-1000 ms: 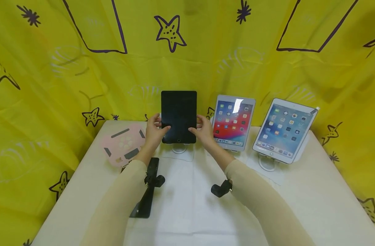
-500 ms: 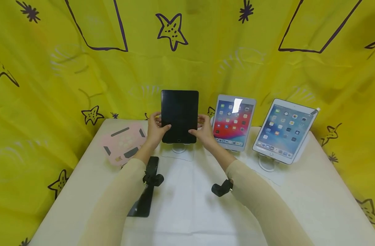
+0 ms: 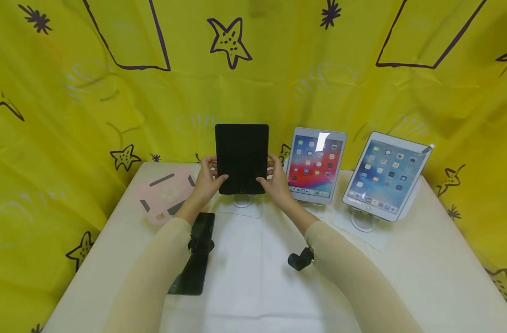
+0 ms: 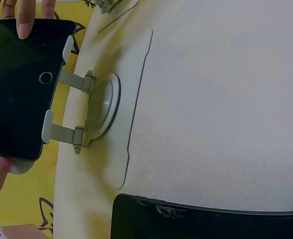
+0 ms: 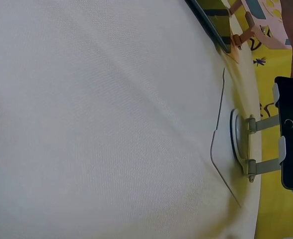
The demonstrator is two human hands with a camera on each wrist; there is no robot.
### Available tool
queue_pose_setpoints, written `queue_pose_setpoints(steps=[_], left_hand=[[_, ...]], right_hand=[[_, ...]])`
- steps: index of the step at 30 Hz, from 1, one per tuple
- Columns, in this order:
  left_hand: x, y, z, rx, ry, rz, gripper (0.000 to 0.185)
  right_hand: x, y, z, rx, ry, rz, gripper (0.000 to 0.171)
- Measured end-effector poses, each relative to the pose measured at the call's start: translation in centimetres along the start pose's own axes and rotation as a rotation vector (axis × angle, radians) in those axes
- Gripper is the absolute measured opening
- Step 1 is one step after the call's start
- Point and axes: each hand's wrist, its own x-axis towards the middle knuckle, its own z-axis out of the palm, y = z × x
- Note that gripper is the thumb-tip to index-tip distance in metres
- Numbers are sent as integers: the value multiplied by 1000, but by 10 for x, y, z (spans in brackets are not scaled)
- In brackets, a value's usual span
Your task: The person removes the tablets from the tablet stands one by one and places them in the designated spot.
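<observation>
Head view: the left hand [image 3: 206, 181] and the right hand [image 3: 275, 181] grasp the lower side edges of a dark tablet [image 3: 241, 158], thumbs curled onto its black screen, fingers behind. The tablet stands upright on a white stand [image 4: 89, 110], its bottom edge in the stand's two clips, at the back of the white table [image 3: 403, 268]. Just to its right stand two lit tablets [image 3: 315, 164], on stands too. A pink pad [image 3: 166, 194] lies to the left, near the yellow curtain [image 3: 70, 92].
</observation>
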Motion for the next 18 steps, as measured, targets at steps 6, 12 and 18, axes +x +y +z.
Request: queue_pose_setpoints(steps=[6, 12, 18], left_hand=[[0, -1, 0, -27, 2, -7, 58], [1, -1, 0, -33, 36, 19, 58], [2, 4, -1, -25, 70, 24, 59]], right_hand=[[1, 1, -4, -61, -27, 6, 71], [2, -3, -5, -92, -37, -15, 71], [4, -9, -8, -77, -28, -2, 70]])
